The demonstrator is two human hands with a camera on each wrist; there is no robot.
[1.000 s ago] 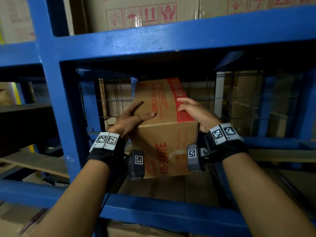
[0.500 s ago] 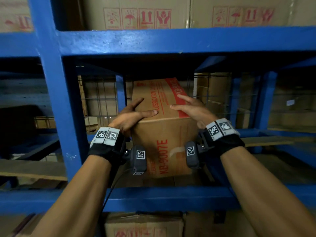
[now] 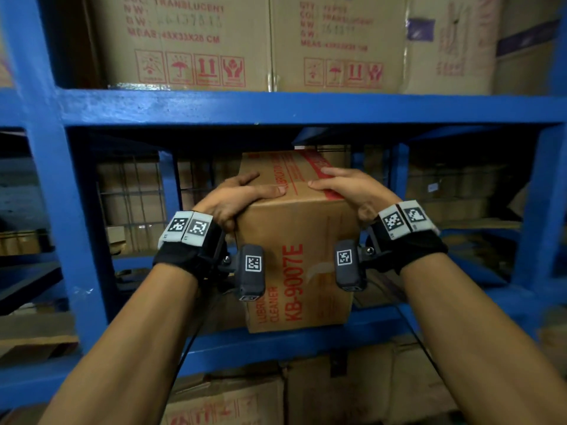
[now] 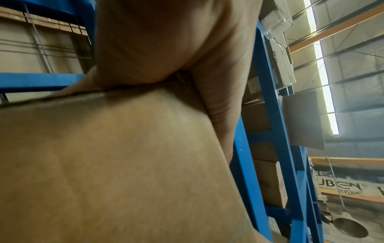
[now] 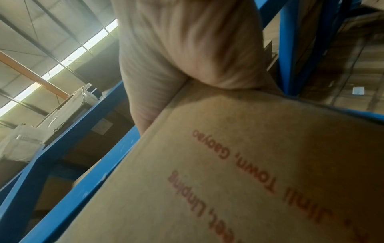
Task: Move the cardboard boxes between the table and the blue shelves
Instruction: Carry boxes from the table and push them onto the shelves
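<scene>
Left hand (image 3: pixel 236 194) and right hand (image 3: pixel 346 187) both gripping top front corners of cardboard box (image 3: pixel 299 256), thumbs on top, fingers curled down sides. Box sits on middle level of blue shelves (image 3: pixel 276 107), front edge at lip. Head view shows red "KB-9007E" print; right wrist view catches address text on side (image 5: pixel 249 172), left wrist just plain cardboard (image 4: pixel 124 164).

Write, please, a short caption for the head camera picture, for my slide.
Both hands, left and right, grip the top corners of a cardboard box in a blue shelf.
</scene>
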